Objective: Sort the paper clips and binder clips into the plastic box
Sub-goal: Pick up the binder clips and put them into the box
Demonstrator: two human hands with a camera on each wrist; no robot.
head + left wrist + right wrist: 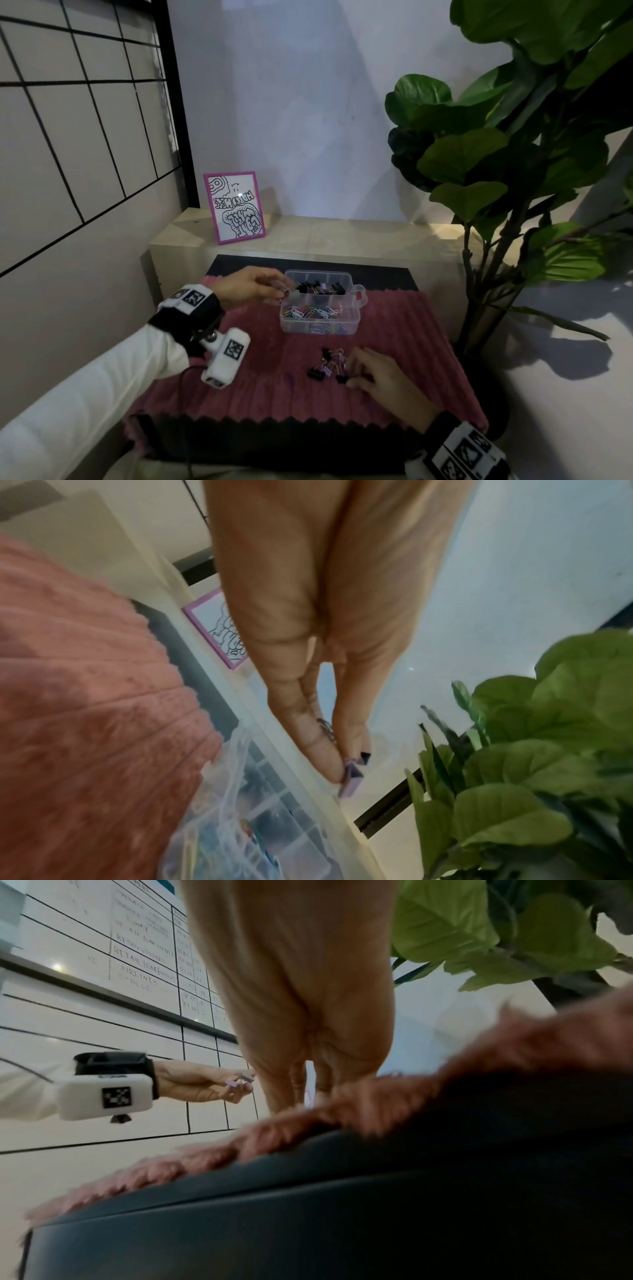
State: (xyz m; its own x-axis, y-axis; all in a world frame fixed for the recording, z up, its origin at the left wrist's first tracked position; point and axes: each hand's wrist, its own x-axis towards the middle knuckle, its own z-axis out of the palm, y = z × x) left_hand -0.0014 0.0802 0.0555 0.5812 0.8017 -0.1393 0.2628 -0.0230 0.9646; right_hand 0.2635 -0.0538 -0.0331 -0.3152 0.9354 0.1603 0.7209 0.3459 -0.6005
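Note:
The clear plastic box (355, 320) stands on the pink furry mat (260, 387). Its back compartments hold black and purple binder clips (318, 287); coloured paper clips (311, 312) fill the front ones. My left hand (286, 294) hovers at the box's left rim and pinches a purple binder clip (351, 780) between thumb and fingertips (329, 767). A small pile of black and purple binder clips (327, 365) lies on the mat in front of the box. My right hand (351, 380) is down at this pile, fingertips closed on a black binder clip (342, 379). In the right wrist view the mat's fur hides those fingertips.
The mat covers a dark padded stool (342, 1218) whose front edge is near me. A large leafy plant (513, 154) stands close on the right. A pink-framed drawing (236, 207) leans on the pale ledge behind. A gridded whiteboard (68, 137) is on the left.

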